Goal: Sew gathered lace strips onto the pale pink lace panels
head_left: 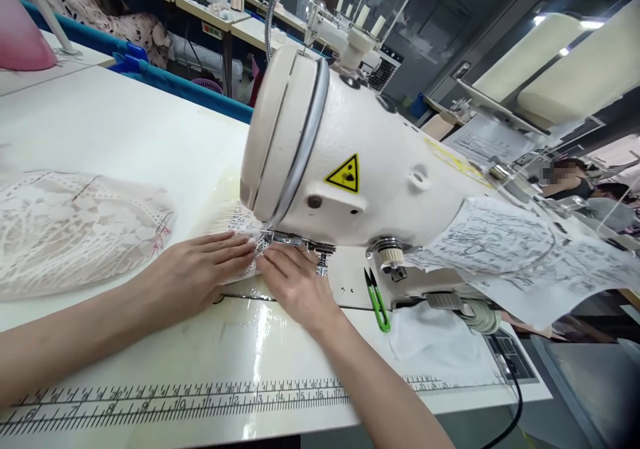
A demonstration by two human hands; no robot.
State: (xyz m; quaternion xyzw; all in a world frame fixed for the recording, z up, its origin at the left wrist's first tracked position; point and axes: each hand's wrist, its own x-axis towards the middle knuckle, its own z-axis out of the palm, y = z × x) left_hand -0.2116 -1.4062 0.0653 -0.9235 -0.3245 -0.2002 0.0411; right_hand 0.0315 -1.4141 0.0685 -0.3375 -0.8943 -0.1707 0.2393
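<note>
A piece of white lace fabric point(244, 217) lies under the needle area of a white sewing machine point(370, 162). My left hand point(200, 269) rests flat on this lace, left of the presser foot point(287, 238), with its fingers stretched out. Close in front of the foot, my right hand point(297, 285) presses on the work with fingers lying flat; their tips are partly hidden under the machine head. Neither hand grips anything visible. Another lace piece point(80, 229) with red thread ends is spread on the table to the left.
Green thread snips point(377, 302) lie on the machine bed, near a white cloth point(440, 335). A printed ruler point(200, 402) runs along the table's front edge. Paper sheets point(495, 242) hang on the machine arm. Other sewing machines point(325, 25) and people are in the background.
</note>
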